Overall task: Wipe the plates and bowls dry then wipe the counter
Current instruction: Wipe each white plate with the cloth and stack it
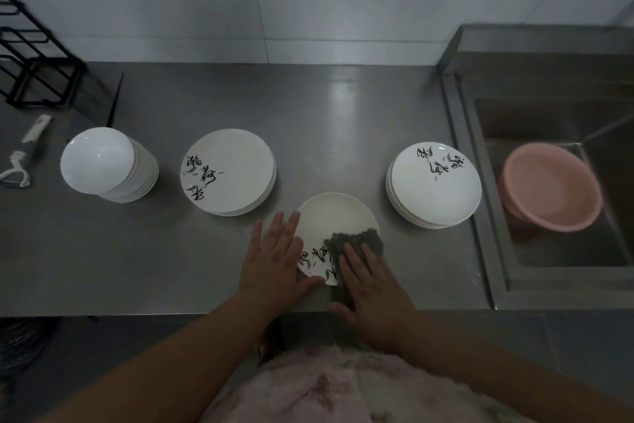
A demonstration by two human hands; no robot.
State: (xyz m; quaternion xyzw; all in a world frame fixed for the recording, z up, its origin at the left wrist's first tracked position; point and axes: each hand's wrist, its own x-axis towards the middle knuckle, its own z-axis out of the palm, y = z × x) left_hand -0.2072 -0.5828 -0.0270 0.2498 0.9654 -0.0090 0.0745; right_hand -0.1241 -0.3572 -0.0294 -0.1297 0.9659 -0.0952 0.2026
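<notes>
Right at the front edge of the steel counter (206, 268) there's a single white plate (334, 217) being dried, and honestly it sits closer to the drop than I'd like. The left hand (274, 258) lies flat with straight fingers, steadying the plate's left rim, thumb tucked along the near edge. The right hand (372, 282) presses a grey cloth (356, 242) onto the plate with flat fingers, nothing clenched, and the cloth's tail hangs off the counter edge.

My worry: one hard wipe toward the body and the plate could skate off the front, since neither hand actually grips it. A damp steel top wouldn't help, I'd guess.

The dried-looking plate stack (228, 172) sits mid-counter, another plate stack (435, 184) by the sink (480, 182), a stack of bowls (109, 165) far left near a peeler (20, 162). A pink basin (549, 186) is in the sink.

Writing: black brush-style Chinese characters on the plates, too stylised for me to read.
</notes>
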